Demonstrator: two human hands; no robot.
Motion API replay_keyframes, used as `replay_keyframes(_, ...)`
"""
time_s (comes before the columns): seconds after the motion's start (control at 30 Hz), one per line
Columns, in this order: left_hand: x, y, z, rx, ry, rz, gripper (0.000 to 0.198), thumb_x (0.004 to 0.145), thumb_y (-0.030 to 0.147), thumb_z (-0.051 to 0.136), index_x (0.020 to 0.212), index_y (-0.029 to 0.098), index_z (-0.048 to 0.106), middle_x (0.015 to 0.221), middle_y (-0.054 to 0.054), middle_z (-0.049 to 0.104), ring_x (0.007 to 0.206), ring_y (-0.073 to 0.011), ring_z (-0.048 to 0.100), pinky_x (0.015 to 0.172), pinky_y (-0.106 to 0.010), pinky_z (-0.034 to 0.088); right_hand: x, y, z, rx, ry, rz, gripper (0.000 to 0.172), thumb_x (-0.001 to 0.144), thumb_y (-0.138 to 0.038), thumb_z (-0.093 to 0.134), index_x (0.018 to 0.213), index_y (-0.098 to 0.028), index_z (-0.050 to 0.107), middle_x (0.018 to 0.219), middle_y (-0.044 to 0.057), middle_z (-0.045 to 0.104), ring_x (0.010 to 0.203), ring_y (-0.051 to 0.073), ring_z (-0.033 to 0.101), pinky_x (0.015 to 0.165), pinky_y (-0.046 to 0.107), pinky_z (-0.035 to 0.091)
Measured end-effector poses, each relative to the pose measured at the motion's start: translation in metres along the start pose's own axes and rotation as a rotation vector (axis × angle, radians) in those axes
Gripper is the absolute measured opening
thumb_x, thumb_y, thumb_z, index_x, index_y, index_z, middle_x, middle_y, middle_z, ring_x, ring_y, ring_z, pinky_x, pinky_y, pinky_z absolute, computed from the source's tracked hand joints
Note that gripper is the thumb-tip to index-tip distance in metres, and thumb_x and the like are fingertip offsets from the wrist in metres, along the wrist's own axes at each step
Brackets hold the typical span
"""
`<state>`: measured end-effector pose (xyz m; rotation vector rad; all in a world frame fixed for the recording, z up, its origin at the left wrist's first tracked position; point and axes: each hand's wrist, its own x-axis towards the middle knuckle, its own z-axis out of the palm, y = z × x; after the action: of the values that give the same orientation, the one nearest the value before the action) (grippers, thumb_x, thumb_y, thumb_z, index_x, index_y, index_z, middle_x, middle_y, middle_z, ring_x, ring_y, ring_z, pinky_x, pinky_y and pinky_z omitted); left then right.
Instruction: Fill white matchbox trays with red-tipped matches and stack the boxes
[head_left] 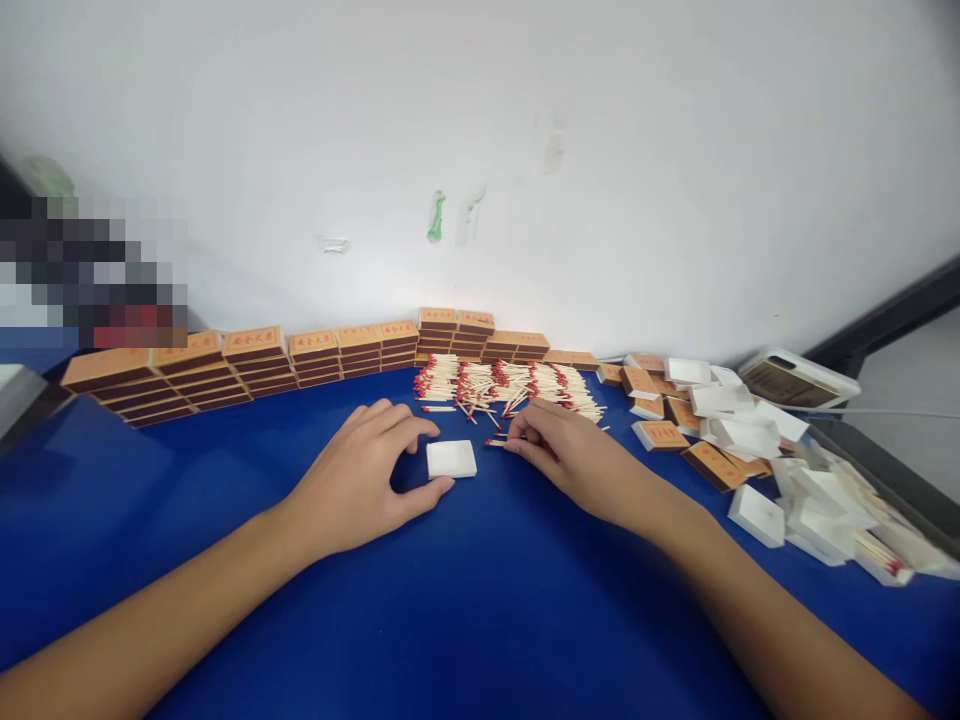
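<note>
A small white matchbox tray (pixel 451 459) lies on the blue table in front of me. Curved about its left end is my left hand (pixel 367 470), fingers apart; the thumb tip meets the near edge and the forefinger hovers by the far left corner. Just right of the tray, my right hand (pixel 551 450) pinches matches (pixel 495 442) with red heads pointing left; how many is hidden by the fingers. Behind both hands spreads a row of loose match piles (pixel 510 385), red heads and pale sticks mixed.
Stacked orange matchboxes (pixel 255 355) line the wall on the left and centre. To the right lie scattered matchbox sleeves (pixel 660 435) and a heap of white trays (pixel 750 430); one filled tray (pixel 885 555) holds matches. A white-edged device (pixel 799 378) with a cable stands behind them.
</note>
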<state>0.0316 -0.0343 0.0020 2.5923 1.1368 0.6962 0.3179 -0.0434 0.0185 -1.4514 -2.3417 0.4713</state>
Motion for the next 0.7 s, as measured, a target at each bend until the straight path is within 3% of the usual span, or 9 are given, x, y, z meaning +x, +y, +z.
replay_keyframes(0.2,-0.001,0.004,0.001,-0.025,0.01,0.017,0.017,0.087,0.031,0.074,0.101,0.021,0.069,0.09,-0.001,0.063,0.086,-0.0219,0.056,0.083,-0.041,0.043,-0.004,-0.023,0.013,0.065,0.163,-0.12,0.009,0.109,-0.026,0.056,0.103,-0.022,0.061,0.099,0.005,0.065,0.082,0.018,0.061,0.072,0.032,0.048)
replay_keyframes(0.43,-0.002,0.003,0.005,-0.082,0.067,0.137,0.021,0.092,0.026,0.073,0.112,0.019,0.068,0.102,-0.004,0.069,0.094,-0.0223,0.061,0.087,-0.04,0.049,-0.008,-0.033,0.033,-0.154,0.11,-0.232,0.01,0.109,-0.023,0.053,0.104,-0.02,0.061,0.102,0.008,0.066,0.079,0.02,0.065,0.069,0.033,0.052)
replay_keyframes(0.7,-0.002,0.003,0.005,-0.1,0.1,0.187,0.022,0.098,0.027,0.071,0.118,0.02,0.068,0.108,-0.006,0.073,0.099,-0.0236,0.066,0.091,-0.041,0.053,-0.007,-0.026,0.018,-0.001,0.172,-0.27,0.01,0.108,-0.023,0.057,0.104,-0.021,0.066,0.099,0.006,0.067,0.084,0.019,0.065,0.072,0.031,0.05)
